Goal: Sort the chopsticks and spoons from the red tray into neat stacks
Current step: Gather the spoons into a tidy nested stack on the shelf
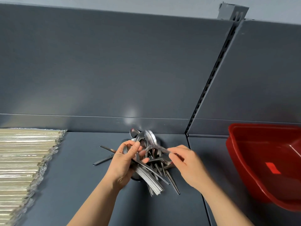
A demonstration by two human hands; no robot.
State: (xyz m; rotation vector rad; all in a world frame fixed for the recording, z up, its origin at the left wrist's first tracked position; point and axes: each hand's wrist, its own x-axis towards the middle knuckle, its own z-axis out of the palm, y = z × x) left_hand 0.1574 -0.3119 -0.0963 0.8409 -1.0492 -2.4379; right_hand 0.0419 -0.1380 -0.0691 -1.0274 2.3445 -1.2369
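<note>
My left hand point(123, 162) grips a stacked bundle of metal spoons point(149, 181), their handles fanning out down and to the right. My right hand point(185, 162) pinches the handle of a single spoon point(150, 137), blurred, with its bowl raised over the bundle near the back panel. More loose spoons point(159, 159) lie in a heap on the dark grey shelf point(73, 176) under both hands. Wrapped chopsticks point(21, 160) lie in a wide, neat stack at the left. The red tray point(254, 160) stands at the right; the part of its inside in view holds nothing.
A grey back panel point(114, 62) rises close behind the spoons. A slotted upright point(213, 70) divides the panels, and a seam runs down the shelf below it. Two spoon handles point(105, 155) stick out left of my left hand.
</note>
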